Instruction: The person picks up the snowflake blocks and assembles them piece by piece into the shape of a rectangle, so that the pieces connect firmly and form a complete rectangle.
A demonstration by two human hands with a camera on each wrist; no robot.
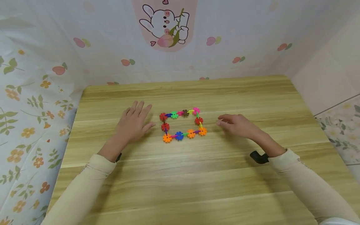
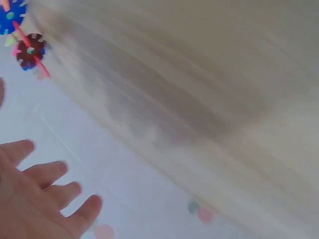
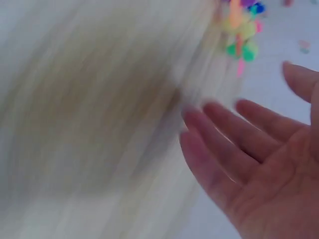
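A rectangular loop of linked, notched plastic flower discs lies on the wooden table, in red, orange, blue, green, pink and brown. Some discs stand edge-on between the flat ones. To the left of the loop is my left hand, palm down with fingers spread and nothing in it. My right hand is on the other side, fingers loosely bent and holding nothing. In the left wrist view a brown disc shows at the upper left, beyond the fingers. Blurred coloured discs appear at the top of the right wrist view.
The wooden table reaches back to a white curtain printed with a rabbit and fruit. A flower-patterned cloth hangs along the left side. Under the right wrist sits a black strap piece.
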